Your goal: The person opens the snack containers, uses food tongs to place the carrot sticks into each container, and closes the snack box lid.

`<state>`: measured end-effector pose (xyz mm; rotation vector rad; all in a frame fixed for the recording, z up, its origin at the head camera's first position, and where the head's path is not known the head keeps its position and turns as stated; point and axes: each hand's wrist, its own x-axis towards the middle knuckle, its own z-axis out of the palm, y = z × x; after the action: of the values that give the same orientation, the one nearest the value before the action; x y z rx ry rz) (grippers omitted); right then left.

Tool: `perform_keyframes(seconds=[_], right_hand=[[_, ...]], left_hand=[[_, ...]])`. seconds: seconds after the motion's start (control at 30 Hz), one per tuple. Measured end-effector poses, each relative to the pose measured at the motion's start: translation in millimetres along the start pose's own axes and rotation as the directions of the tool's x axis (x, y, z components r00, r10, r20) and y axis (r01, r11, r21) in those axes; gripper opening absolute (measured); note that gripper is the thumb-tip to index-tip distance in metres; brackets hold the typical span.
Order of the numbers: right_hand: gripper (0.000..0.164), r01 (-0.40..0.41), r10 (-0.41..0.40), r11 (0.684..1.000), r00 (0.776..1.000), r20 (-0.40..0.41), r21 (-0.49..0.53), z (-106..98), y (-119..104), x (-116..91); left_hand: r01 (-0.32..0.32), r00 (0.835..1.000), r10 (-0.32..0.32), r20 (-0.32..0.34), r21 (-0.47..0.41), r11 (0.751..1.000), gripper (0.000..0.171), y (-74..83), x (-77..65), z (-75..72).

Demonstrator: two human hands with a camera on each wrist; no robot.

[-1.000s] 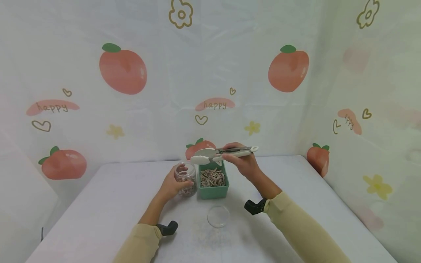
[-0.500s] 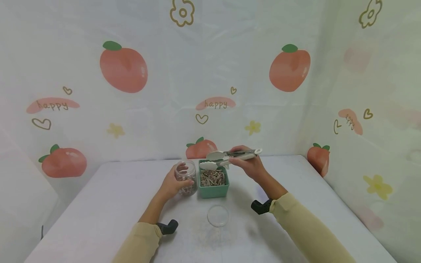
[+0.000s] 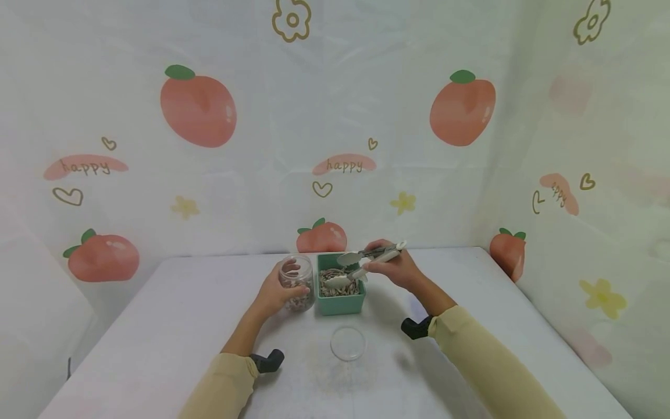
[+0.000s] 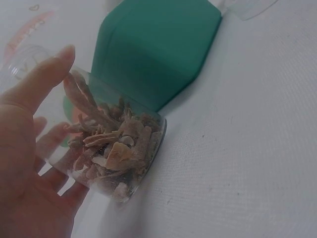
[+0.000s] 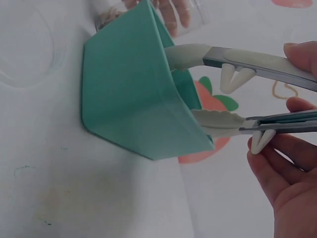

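Observation:
My left hand (image 3: 273, 291) grips a clear plastic jar (image 3: 296, 265) standing without its lid on the table. Dried brownish strips (image 4: 116, 148) fill the lower part of the jar. Right beside it stands a green rectangular box (image 3: 340, 305) holding more dried strips (image 3: 330, 290). My right hand (image 3: 395, 267) holds white and grey tongs (image 3: 377, 254) with their arms spread apart. Both tong heads dip inside the box, as the right wrist view also shows; their tips are hidden there by the green wall (image 5: 124, 84).
A clear round lid (image 3: 348, 343) lies flat on the white table (image 3: 209, 302) in front of the box. Behind the table hangs a white backdrop (image 3: 251, 198) printed with peaches. Small crumbs dot the tabletop near the jar.
The tongs have come down from above the box into it, and their arms have spread wider. My left hand keeps its grip on the jar, which stays in place.

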<state>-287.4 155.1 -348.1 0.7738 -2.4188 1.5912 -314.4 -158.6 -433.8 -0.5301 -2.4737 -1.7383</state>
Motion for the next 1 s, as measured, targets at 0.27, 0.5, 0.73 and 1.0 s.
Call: perform_keyframes(seconds=[0.27, 0.5, 0.73, 1.0], right_hand=[[0.039, -0.018, 0.022, 0.996, 0.999, 0.035, -0.089, 6, 32, 10], [0.038, -0.023, 0.025, 0.992, 0.999, 0.02, -0.124, 11, 42, 12], [0.035, -0.018, 0.017, 0.994, 1.0, -0.002, -0.109, 14, 45, 10], [0.031, -0.052, 0.048, 0.997, 0.997, -0.053, -0.063, 21, 47, 12]], left_hand=[[0.003, 0.999, -0.003, 0.034, -0.002, 1.0, 0.079, 29.6, -11.5, -0.9], [0.006, 1.0, -0.006, 0.023, -0.001, 1.0, 0.081, 14.3, -4.8, 0.9], [-0.003, 1.0, 0.003, -0.007, 0.011, 1.0, 0.082, -10.2, 3.7, 2.8], [-0.01, 1.0, 0.01, -0.019, 0.012, 1.0, 0.082, -9.8, 3.1, 2.9]])
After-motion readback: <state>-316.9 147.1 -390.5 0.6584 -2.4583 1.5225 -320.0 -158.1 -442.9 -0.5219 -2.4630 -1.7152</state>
